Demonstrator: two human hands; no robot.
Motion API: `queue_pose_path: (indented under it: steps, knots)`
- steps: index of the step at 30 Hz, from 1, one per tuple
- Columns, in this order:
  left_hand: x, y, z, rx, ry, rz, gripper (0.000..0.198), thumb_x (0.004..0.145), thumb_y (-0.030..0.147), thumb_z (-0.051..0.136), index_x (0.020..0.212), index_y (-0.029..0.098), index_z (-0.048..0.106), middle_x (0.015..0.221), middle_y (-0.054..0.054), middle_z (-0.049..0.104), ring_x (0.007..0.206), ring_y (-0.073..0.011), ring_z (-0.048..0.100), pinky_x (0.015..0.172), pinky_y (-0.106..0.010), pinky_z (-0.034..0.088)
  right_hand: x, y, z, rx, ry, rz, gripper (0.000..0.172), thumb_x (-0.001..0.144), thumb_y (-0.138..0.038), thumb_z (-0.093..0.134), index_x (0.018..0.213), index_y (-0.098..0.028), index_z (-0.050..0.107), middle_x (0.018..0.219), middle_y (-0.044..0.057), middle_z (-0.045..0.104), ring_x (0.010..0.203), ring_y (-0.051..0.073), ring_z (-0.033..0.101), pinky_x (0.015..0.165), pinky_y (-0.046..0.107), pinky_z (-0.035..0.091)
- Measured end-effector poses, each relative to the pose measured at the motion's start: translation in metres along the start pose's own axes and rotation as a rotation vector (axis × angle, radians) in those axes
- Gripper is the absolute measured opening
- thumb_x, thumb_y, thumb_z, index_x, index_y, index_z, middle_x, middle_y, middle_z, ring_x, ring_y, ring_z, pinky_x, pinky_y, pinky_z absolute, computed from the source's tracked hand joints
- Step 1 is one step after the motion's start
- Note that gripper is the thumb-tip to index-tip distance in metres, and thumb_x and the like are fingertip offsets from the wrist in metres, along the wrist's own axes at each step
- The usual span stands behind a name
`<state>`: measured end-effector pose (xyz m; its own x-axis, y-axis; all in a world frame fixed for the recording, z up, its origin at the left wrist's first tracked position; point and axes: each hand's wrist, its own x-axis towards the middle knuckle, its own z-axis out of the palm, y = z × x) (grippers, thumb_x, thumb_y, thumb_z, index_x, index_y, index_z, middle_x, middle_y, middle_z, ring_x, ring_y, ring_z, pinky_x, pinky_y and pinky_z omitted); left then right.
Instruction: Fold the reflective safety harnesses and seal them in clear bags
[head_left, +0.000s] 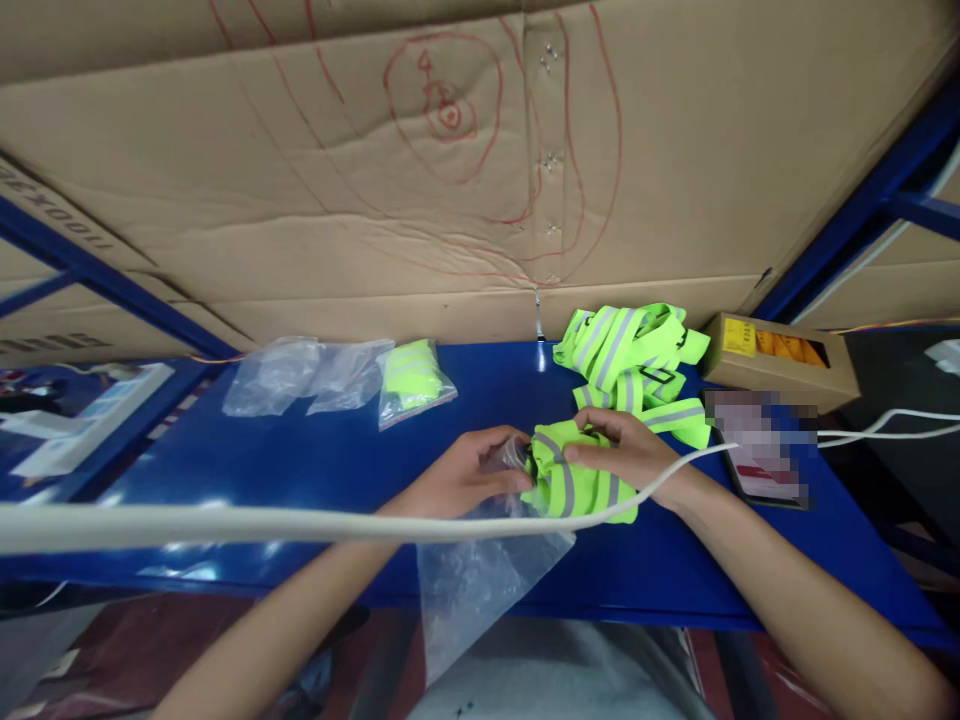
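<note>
While your left hand [480, 470] pinches the top of a clear bag [476, 590] between thumb and fingers, your right hand [630, 455] grips a folded yellow-green strap [581, 490], its left end at the bag's opening. You hold both above the blue table [300, 480], behind a white cable [225, 528]. Beyond your right hand lies a strap pile [626, 345], with a phone [761, 455] and cardboard box [780, 370] farther right; beyond your left, a filled bag [411, 375].

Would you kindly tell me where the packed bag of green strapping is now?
The packed bag lies slightly left of centre in the head view, on the blue table near the cardboard wall, right of the clear bags, beyond the left hand.
</note>
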<state>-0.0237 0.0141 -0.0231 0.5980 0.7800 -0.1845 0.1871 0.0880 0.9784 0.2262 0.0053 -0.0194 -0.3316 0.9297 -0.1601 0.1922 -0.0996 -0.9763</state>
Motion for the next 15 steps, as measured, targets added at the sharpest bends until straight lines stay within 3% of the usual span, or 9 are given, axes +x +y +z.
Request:
queue_pose_path:
  steps: [5, 9, 15]
  knots:
    - [0.0, 0.006, 0.004, -0.004, -0.001, -0.064, 0.055, 0.073, 0.04, 0.087, 0.117, 0.015, 0.066, 0.103, -0.006, 0.071, 0.088, -0.0191, 0.066, 0.076, -0.028, 0.053, -0.005, 0.003, 0.002, -0.159, -0.063, -0.155, 0.03, 0.077, -0.044, 0.077, 0.085, -0.02, 0.062, 0.076, -0.003, 0.059, 0.072, 0.014, 0.053, 0.063, 0.024, 0.04]
    - [-0.005, 0.009, 0.008, 0.006, 0.031, -0.042, 0.074, 0.069, 0.037, 0.089, 0.133, 0.016, 0.057, 0.12, -0.012, 0.07, 0.11, -0.0266, 0.066, 0.092, -0.034, 0.054, -0.011, 0.006, 0.008, -0.362, 0.042, -0.224, 0.026, 0.078, -0.038, 0.077, 0.096, -0.022, 0.067, 0.082, -0.002, 0.068, 0.073, 0.015, 0.059, 0.064, 0.024, 0.041]
    - [-0.013, 0.005, 0.012, 0.386, 0.084, 0.025, 0.087, 0.069, 0.047, 0.09, 0.145, 0.028, 0.051, 0.138, -0.01, 0.064, 0.12, -0.0307, 0.064, 0.102, -0.04, 0.05, -0.016, 0.013, 0.013, -0.594, 0.144, -0.314, 0.029, 0.083, -0.043, 0.074, 0.106, -0.027, 0.068, 0.084, -0.002, 0.074, 0.069, 0.017, 0.067, 0.064, 0.025, 0.041]
